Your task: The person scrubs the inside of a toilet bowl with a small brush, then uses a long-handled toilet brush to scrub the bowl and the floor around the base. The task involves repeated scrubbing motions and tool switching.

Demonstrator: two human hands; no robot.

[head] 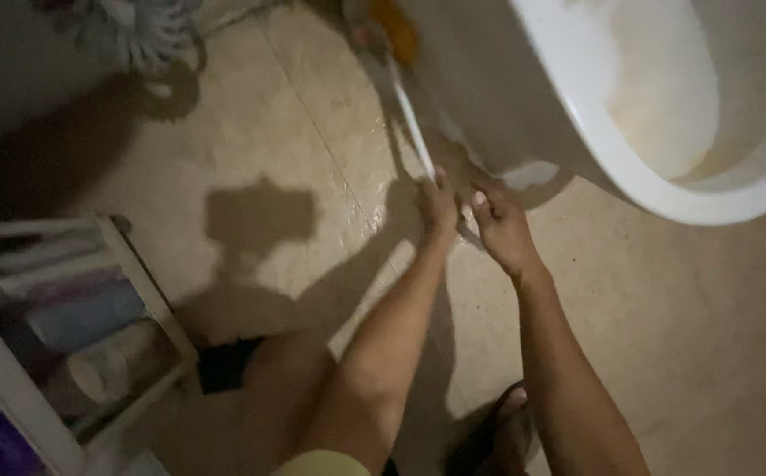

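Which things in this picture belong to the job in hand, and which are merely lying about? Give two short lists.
In use:
left hand and right hand, both gripping the white brush handle
orange brush head beside the toilet's base
white toilet

Lying about:
white shelf rack
paper roll
mop head

**Where everything sits around you**

Your 2 hands meet at the middle of the view, left hand [438, 210] just beside right hand [499, 227], both on the lower end of a long brush handle [411, 119]. The handle runs up and away to the brush head [394, 28], beside the toilet bowl [665, 198] at your upper right. A shelf rack [149, 295] stands at your lower left, rolls [96, 375] inside it. A mop head [141, 31] lies far upper left on the floor [709, 335].
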